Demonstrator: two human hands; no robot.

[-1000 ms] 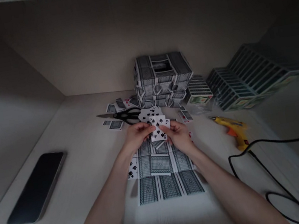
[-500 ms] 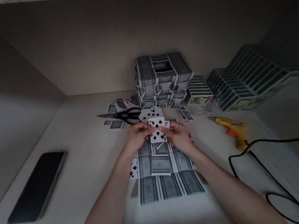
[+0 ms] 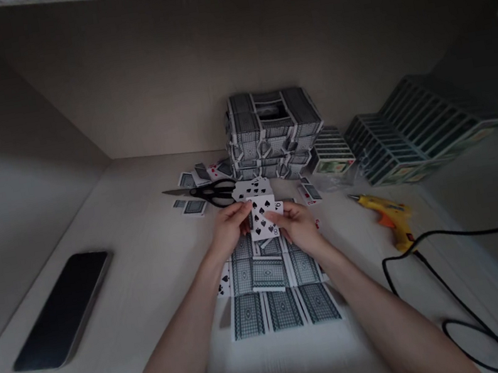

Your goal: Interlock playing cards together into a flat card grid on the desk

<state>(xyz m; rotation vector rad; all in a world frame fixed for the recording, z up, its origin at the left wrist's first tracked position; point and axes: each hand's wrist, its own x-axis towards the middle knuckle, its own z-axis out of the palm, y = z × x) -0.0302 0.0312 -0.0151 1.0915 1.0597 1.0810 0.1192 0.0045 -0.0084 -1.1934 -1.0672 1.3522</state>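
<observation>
An eight of spades [image 3: 264,225] is held upright, face toward me, with a second card, a queen, peeking out behind its right edge. My left hand [image 3: 231,225] pinches the eight's upper left edge between thumb and fingers. My right hand [image 3: 298,224] grips both cards on the right, its thumb lying across the front. Under my hands lies a panel of playing cards [image 3: 283,311], backs up, with a small folded card piece [image 3: 267,272] on top. Just beyond the held cards is a fanned stack of spades [image 3: 249,189], beside black-handled scissors [image 3: 211,191].
A box built of cards [image 3: 274,125] stands against the back wall, with packs of cards [image 3: 380,145] to its right. A yellow glue gun [image 3: 390,214] and its black cable [image 3: 448,236] lie at right. A phone [image 3: 62,313] lies at left. Cut card pieces [image 3: 195,207] surround the scissors.
My left thumb has slid from the front of the eight up to its upper left edge. The cards and my right hand stay nearly in place.
</observation>
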